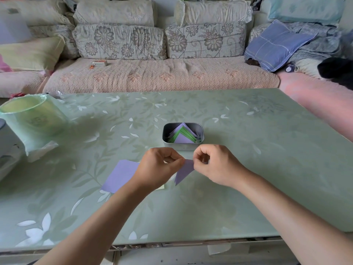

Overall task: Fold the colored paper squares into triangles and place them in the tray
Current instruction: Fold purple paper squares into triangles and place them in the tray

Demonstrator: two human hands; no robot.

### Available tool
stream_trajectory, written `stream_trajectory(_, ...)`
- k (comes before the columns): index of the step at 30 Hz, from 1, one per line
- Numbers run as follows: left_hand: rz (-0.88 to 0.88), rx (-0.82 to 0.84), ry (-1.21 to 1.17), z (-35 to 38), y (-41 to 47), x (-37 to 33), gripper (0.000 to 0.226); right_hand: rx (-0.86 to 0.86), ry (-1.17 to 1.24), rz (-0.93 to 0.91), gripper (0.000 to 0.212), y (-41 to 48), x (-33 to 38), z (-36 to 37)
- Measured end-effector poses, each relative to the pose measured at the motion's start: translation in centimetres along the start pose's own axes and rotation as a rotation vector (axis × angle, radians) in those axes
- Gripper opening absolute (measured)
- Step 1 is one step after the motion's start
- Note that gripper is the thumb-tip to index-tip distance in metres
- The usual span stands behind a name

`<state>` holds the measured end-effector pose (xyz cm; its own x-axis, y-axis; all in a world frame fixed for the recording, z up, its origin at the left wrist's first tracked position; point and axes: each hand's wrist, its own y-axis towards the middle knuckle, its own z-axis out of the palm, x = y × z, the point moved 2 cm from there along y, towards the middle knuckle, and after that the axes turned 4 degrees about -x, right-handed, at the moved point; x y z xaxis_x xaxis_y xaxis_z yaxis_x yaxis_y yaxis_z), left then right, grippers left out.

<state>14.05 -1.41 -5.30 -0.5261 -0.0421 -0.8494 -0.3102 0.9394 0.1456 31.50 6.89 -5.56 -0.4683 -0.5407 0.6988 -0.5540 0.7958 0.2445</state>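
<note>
**Lilac, green and peach**

The table is pale green, strewn with white leaves and flowers. The tray is dull silver, and the triangles in it are lilac and bright green. The held paper is lilac, as is the flat sheet. The bin wears a mint-green liner. The sofa cover is peach with orange floral motifs. The cushions are cream with grey-brown daisies. The blue pillow has pale checks, and the yellow pillow is plain.
</note>
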Motion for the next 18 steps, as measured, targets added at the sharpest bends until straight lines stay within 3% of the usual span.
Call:
stream_trajectory(9,-0.018,-0.066,0.007,-2.1,0.6,0.4,0.018,-0.009,-0.091,0.077,0.013,0.4,-1.4,-1.1)
stream_trajectory(18,0.007,-0.008,-0.041,-1.2,0.2,0.2,0.018,-0.010,0.053,0.014,0.014,0.4,0.0,0.1)
